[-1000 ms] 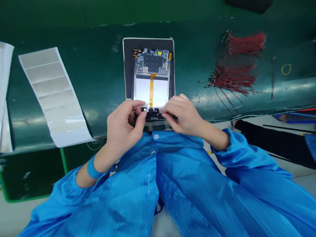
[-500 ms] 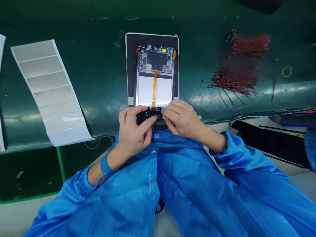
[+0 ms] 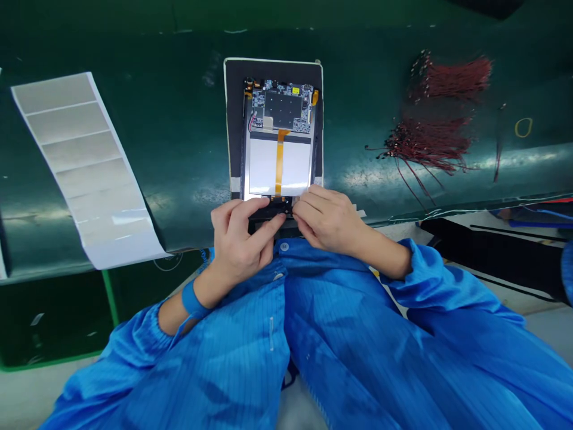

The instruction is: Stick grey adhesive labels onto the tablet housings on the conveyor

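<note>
An opened tablet (image 3: pixel 274 128) lies on the green belt, back off, showing a circuit board at the far end, a silver battery and an orange flex cable down the middle. My left hand (image 3: pixel 237 239) rests at its near edge, fingers curled, thumb and forefinger pressing on a small black part (image 3: pixel 271 210) there. My right hand (image 3: pixel 329 216) sits just to the right, fingers bent and pinched onto the same near edge. What the fingertips hold is too small to name.
A strip of grey rectangular labels on white backing (image 3: pixel 85 167) lies to the left on the green belt (image 3: pixel 179 131). Two bundles of red wires (image 3: pixel 430 140) and a yellow rubber band (image 3: pixel 522 126) lie to the right. My blue sleeves fill the foreground.
Both hands have shifted slightly along the tablet's near edge; my left thumb and forefinger have closed further onto the black part. The view has tilted a little.
</note>
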A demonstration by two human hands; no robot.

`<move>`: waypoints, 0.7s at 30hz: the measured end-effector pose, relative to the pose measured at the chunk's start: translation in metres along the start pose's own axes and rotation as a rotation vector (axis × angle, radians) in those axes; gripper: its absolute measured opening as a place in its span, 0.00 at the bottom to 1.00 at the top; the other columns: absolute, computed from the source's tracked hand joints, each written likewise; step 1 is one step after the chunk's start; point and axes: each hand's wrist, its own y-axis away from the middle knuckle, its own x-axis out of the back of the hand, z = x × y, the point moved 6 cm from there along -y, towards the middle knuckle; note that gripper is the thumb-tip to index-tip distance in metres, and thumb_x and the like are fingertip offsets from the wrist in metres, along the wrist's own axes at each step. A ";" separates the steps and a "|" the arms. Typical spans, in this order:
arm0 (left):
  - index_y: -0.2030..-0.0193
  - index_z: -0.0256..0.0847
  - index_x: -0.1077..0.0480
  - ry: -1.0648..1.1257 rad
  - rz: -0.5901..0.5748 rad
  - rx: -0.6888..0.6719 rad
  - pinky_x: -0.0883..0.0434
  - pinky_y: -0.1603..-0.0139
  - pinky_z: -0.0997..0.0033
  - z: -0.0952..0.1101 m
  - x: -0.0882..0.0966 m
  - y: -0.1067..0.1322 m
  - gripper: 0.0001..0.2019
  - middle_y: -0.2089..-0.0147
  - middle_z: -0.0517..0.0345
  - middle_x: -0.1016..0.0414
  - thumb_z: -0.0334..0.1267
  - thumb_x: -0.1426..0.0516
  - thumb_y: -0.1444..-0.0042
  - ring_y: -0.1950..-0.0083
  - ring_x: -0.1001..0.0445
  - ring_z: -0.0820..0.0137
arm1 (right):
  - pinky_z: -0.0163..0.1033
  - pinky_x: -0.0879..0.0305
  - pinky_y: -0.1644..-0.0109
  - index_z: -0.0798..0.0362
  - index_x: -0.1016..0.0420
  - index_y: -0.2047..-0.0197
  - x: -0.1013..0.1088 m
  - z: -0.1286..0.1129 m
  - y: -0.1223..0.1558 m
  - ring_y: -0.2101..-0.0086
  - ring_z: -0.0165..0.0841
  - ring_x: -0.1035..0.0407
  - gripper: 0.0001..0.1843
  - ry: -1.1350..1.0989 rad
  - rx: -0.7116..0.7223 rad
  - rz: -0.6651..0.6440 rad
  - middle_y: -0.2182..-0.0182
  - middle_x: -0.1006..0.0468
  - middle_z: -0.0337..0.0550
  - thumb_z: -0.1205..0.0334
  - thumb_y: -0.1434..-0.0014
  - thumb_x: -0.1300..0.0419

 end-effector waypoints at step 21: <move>0.46 0.46 0.22 -0.174 -0.008 -0.158 0.33 0.49 0.57 0.012 -0.003 -0.010 0.16 0.44 0.48 0.20 0.28 0.35 0.38 0.46 0.28 0.59 | 0.44 0.40 0.60 0.53 0.27 0.64 -0.001 -0.004 -0.002 0.63 0.40 0.39 0.12 0.034 -0.026 -0.005 0.69 0.25 0.46 0.71 0.30 0.47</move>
